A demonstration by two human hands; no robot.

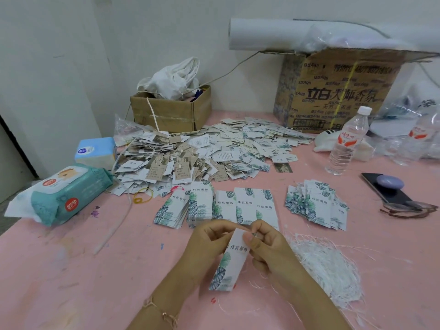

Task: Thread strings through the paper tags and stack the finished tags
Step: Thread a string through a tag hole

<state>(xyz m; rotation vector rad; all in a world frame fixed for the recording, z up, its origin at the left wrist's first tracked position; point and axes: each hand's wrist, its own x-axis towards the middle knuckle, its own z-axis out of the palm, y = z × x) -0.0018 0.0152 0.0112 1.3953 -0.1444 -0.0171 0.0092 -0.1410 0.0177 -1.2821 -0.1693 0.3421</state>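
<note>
The person holds one paper tag (232, 263) above the pink surface (71, 270), near its front edge. The tag is tilted, with its leaf print at the low end and its top end between the two hands. The left hand (209, 236) grips the top left edge of the tag with curled fingers. The right hand (269, 248) pinches the top right part, with the thumb pressing on the printed face. Whether a string is between the fingers cannot be told.

Just behind the hands, several stacks of tags (228, 206) lie side by side, touching each other. A fanned pile (314, 203) lies a little apart, to the right of them. The loose strings (326, 265) form a white bundle just beside the right hand, spreading toward the right front edge.

Farther back, a big heap of tags (202, 148) reaches up to a small cardboard box (171, 110) and a large carton (338, 91) at the wall. A pack of wet wipes (69, 191) sits at the left edge, partly over it. A water bottle (345, 144) stands upright on the right, and a phone (390, 189) lies near the right edge.

The widest bare area of the surface is to the left of the hands, between the wipes and the front edge.
</note>
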